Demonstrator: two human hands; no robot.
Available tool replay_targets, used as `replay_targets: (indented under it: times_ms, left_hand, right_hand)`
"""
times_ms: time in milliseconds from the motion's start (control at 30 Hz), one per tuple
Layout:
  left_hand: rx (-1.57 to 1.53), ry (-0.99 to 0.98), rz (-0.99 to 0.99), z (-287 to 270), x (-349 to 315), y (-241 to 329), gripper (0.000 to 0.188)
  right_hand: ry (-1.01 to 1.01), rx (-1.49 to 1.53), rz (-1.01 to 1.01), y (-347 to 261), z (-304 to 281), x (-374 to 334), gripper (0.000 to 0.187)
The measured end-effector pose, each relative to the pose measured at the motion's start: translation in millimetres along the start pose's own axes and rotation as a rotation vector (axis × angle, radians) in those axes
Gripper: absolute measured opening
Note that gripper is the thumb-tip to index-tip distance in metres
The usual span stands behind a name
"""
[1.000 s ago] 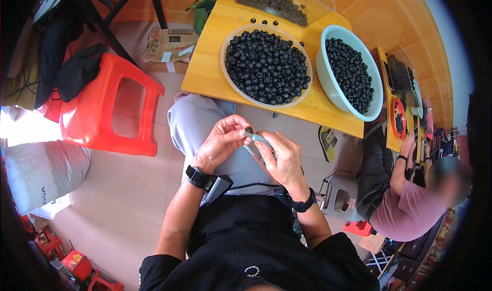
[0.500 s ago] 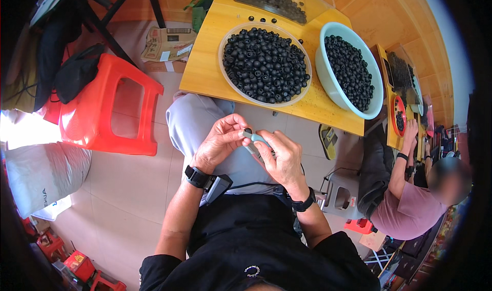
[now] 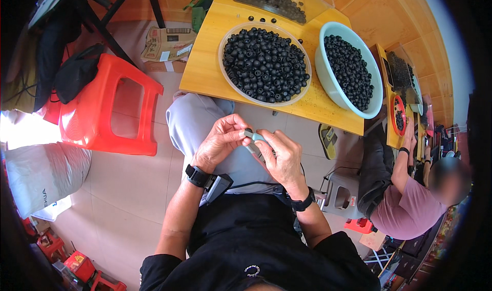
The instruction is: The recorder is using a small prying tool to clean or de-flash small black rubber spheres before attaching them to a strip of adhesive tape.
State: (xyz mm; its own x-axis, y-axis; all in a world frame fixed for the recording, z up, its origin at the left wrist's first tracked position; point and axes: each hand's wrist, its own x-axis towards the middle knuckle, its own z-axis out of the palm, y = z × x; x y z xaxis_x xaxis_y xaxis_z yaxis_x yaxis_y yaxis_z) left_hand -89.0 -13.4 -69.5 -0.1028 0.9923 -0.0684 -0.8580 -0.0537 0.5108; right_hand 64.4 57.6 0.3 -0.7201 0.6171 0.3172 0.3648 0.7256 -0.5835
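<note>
My left hand (image 3: 221, 140) pinches a small round black piece (image 3: 248, 131) between thumb and fingertips, above my lap. Closed around a small hand tool (image 3: 257, 137) with a pale teal grip, my right hand (image 3: 283, 157) brings its metal tip up against that piece. The fingers hide much of both, so I cannot tell the tool's exact kind. Just beyond my hands, a round shallow tray (image 3: 222, 65) heaped with black bead-like pieces (image 3: 264, 65) rests on the wooden table (image 3: 200, 78). Right of it stands a light green basin (image 3: 322, 60) filled with similar pieces.
A clear bin (image 3: 277, 1) of dark pieces sits at the table's back. To my left are a red stool (image 3: 107, 117) and a stuffed white sack (image 3: 48, 175). At the right, a co-worker (image 3: 407, 204) works at another table beside a grey stool (image 3: 341, 193). A sandal (image 3: 327, 141) lies beneath my table.
My hands stay in nearly the same place, with the tool tip and black piece slightly shifted between my fingertips. The co-worker's hand has moved a little.
</note>
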Motion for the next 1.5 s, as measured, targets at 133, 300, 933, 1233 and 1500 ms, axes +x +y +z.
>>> replay_targets:
  times_ms: [133,300,933,1233,1500]
  left_hand:
    - [-0.015,-0.064,-0.004,-2.9,-2.0,1.5,0.017]
    - [0.024,-0.013,-0.024,6.7,1.7,5.0,0.015]
    - [0.03,-0.047,-0.039,0.1,3.0,0.2,0.016]
    - [0.065,-0.056,-0.114,3.1,-2.9,6.2,0.026]
    - [0.058,-0.052,-0.095,1.0,-4.4,4.8,0.026]
  right_hand:
    - [0.094,-0.105,0.155,39.3,5.3,-10.6,0.012]
    - [0.082,-0.066,0.27,44.5,-13.0,-19.8,0.012]
    - [-0.028,0.396,0.235,-17.7,-8.3,14.0,0.022]
    - [-0.178,0.894,0.478,5.5,7.6,8.9,0.01]
    - [-0.177,0.879,0.499,-3.1,7.7,9.5,0.008]
